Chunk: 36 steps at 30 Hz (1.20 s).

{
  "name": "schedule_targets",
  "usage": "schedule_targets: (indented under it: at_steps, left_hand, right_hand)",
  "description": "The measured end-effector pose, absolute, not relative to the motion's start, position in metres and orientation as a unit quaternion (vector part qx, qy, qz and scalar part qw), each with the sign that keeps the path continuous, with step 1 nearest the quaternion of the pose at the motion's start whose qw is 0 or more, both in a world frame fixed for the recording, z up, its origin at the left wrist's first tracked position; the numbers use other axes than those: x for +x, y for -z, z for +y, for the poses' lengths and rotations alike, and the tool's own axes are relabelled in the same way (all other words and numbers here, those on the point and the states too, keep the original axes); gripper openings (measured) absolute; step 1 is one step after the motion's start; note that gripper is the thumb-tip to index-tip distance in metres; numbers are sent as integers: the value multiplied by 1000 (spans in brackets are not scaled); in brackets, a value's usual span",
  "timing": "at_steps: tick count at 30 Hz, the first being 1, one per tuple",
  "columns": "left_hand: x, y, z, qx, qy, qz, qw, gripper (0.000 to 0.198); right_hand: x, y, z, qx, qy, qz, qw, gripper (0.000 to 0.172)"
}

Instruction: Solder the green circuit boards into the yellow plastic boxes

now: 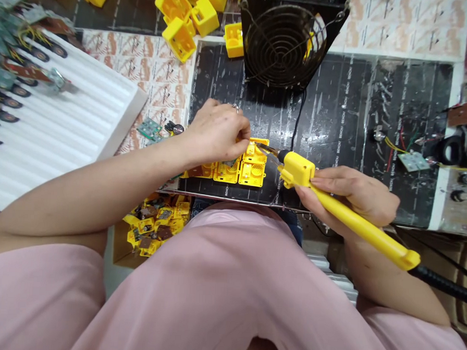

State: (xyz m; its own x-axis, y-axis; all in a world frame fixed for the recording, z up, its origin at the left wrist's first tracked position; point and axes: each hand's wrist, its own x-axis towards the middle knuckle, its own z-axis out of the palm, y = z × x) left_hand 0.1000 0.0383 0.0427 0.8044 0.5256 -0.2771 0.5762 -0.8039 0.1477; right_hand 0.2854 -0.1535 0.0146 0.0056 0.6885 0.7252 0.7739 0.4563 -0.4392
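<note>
My right hand (348, 194) is closed around a yellow soldering iron (358, 219), whose dark tip points left into a small yellow housing (260, 154). Just left of that tip, my left hand (222, 130) is pinched over the same housing; what lies between its finger and thumb is hidden. Several yellow housings stand side by side along the mat's front edge, among them one with a round speaker grille (253, 174). Partly behind my left wrist lie a green circuit board (150, 129) and a dark coil of wire (174, 128).
A black fan (283, 49) with a wire guard stands at the back, its cable running forward. White ribbed foam (92, 99) with boards and speakers is at left. Empty yellow cases (180, 39) lie behind. A wired board (414, 161) sits right. Below the edge, a box holds filled housings (162, 221).
</note>
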Motion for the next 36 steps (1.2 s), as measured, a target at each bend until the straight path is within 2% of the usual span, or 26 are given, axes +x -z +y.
schedule_targets:
  at_steps: [8,21,29,36]
  left_hand:
    - [96,-36,39,959,68,259,91,28]
    - [97,-37,38,958,88,259,88,29]
    - [98,-39,36,960,93,254,71,29]
    - [99,-39,36,957,107,262,64,30]
  right_hand:
    - [283,-29,-147,-493,54,-763,414,23]
    - [288,-32,-154,-520,50,-727,446,27]
    - [283,-28,-146,-500,54,-743,441,20]
    - [291,-31,-157,-548,44,-713,434,17]
